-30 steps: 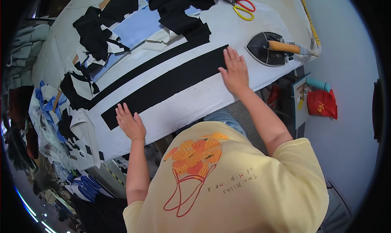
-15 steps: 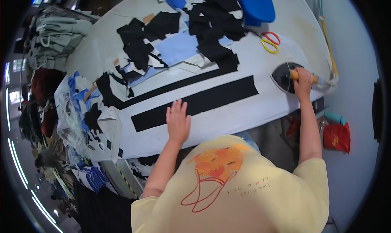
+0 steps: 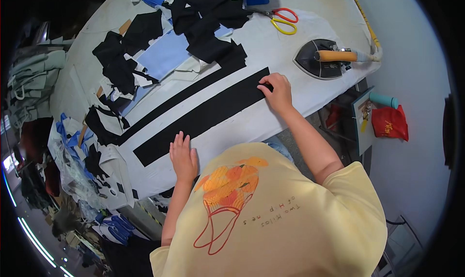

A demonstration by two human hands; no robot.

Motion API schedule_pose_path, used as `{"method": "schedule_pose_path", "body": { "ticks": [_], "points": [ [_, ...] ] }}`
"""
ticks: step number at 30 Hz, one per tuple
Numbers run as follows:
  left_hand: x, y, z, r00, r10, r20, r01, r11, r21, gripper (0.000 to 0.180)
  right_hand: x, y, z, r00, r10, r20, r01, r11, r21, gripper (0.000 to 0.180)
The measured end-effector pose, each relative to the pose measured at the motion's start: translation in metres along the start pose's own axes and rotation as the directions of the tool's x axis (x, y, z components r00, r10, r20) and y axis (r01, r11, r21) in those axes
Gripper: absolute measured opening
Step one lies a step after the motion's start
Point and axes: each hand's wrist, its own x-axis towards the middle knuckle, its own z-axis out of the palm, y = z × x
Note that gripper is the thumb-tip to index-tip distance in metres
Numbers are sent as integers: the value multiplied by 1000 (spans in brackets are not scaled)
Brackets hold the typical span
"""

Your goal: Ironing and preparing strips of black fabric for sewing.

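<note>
A wide black fabric strip (image 3: 203, 117) lies slantwise on the white cloth-covered table (image 3: 271, 49). A narrower black strip (image 3: 193, 90) runs parallel just beyond it. My right hand (image 3: 277, 90) pinches the wide strip's right end. My left hand (image 3: 183, 156) rests flat on the white cloth, fingers out, just below the strip's left part and holding nothing. A black iron with a wooden handle (image 3: 325, 59) stands on the table to the right of my right hand.
Red-and-yellow scissors (image 3: 281, 19) lie at the back. Black and pale blue fabric scraps (image 3: 164, 44) are heaped at the back left. More scraps hang off the table's left end (image 3: 92, 151). A red bag (image 3: 390, 123) and a teal tube (image 3: 385, 100) sit off the right edge.
One second ago both hands lay flat on the cloth. Half a second ago my right hand held the iron's handle; now it has let go and pinches the strip's end.
</note>
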Motion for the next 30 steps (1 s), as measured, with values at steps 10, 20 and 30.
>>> {"method": "schedule_pose_path", "body": {
  "ticks": [10, 20, 30],
  "points": [
    [55, -49, -60, 950, -42, -308, 42, 999, -8, 39, -43, 67, -68, 999, 31, -45, -38, 984, -173, 12],
    [239, -159, -149, 774, -58, -631, 73, 997, -3, 20, -350, 197, -154, 496, 867, 52, -792, 476, -382, 45],
    [356, -193, -140, 946, -2, -323, 111, 941, 319, 21, -376, 150, -74, 265, 922, 282, -947, 304, -103, 28]
  ]
}}
